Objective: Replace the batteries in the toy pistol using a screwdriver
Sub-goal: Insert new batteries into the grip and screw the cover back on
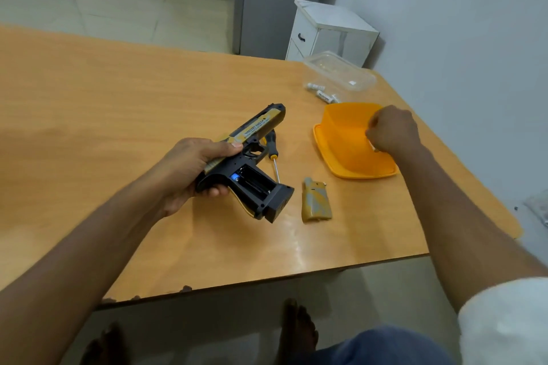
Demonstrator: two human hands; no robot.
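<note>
My left hand [189, 169] grips the black and gold toy pistol [252, 157] just above the wooden table, its grip pointing right. The battery compartment [252, 182] in the grip lies uncovered, with a blue-ended battery showing at its left end. The gold compartment cover [315, 201] lies on the table to the right of the pistol. A screwdriver [272, 151] with a black and yellow handle lies behind the pistol. My right hand [391, 129] hovers over the orange container [350, 157], fingers curled, pinching a small white thing that looks like a battery [372, 146].
A clear plastic container [341, 71] stands at the table's far right, with loose white batteries [323, 93] beside it. The table's right edge runs close to the wall. A white cabinet [329, 29] stands on the floor beyond. My bare feet show under the near edge.
</note>
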